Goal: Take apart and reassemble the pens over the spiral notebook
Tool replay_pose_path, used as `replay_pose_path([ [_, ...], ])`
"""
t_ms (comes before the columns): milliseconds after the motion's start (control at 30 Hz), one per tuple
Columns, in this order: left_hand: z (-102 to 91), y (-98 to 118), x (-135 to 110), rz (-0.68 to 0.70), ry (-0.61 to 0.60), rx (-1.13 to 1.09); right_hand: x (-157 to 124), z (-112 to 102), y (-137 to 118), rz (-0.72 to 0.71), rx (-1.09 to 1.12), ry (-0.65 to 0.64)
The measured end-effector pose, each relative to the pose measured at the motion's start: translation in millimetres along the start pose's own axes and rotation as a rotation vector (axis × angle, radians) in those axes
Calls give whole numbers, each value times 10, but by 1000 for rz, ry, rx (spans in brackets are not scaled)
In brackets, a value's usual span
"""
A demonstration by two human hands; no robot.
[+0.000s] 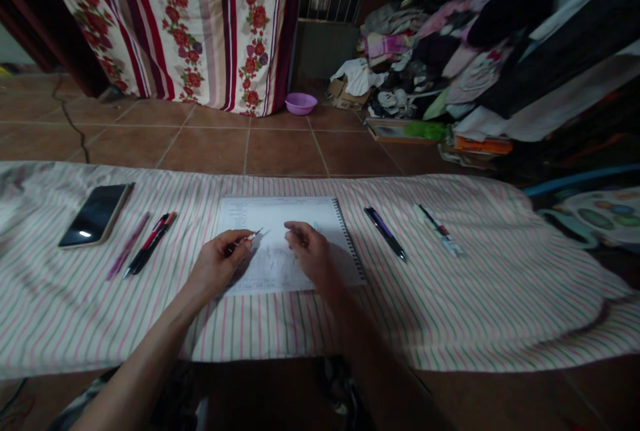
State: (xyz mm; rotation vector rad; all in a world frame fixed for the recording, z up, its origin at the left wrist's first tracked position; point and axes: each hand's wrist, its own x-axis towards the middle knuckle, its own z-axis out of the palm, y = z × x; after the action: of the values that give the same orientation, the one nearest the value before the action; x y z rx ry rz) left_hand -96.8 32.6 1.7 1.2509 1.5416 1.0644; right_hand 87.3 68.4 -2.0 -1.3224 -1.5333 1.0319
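My left hand [223,259] is closed in a pinch over the left part of an open spiral notebook [290,207]. Between its thumb and fingers is a small slim white piece with a thin dark tip [256,233], pointing up and right; its exact kind is unclear. Over the page's right half hovers my right hand [311,252], fingers loosely bent and apart, with nothing visible in them. Faint printed lines and marks cover the page. To the right lie a dark blue-black pen [385,234] and a slim light-coloured pen with a dark section [440,229].
Left of the notebook, a red-and-black pen [150,244], a purple pen [128,246] and a smartphone [96,215] lie on the striped cloth [450,317]. Beyond are a tiled floor, a purple basin [301,104], a floral curtain [190,31] and heaped clothes [450,51].
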Motion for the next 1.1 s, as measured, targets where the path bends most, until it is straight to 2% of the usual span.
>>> replay_pose_path([
  [200,56,125,-32,272,-31,376,-4,-128,-93,283,486,-86],
  [300,108,197,-52,302,-20,424,-16,-151,-129,382,671,-88],
  [433,178,205,-60,279,-14,373,-9,-167,-130,445,830,-72],
  [667,264,221,-82,368,-67,355,-8,-194,-172,481,872,-12],
  [1100,376,166,-76,250,-49,218,-44,-149,-163,463,791,-29],
])
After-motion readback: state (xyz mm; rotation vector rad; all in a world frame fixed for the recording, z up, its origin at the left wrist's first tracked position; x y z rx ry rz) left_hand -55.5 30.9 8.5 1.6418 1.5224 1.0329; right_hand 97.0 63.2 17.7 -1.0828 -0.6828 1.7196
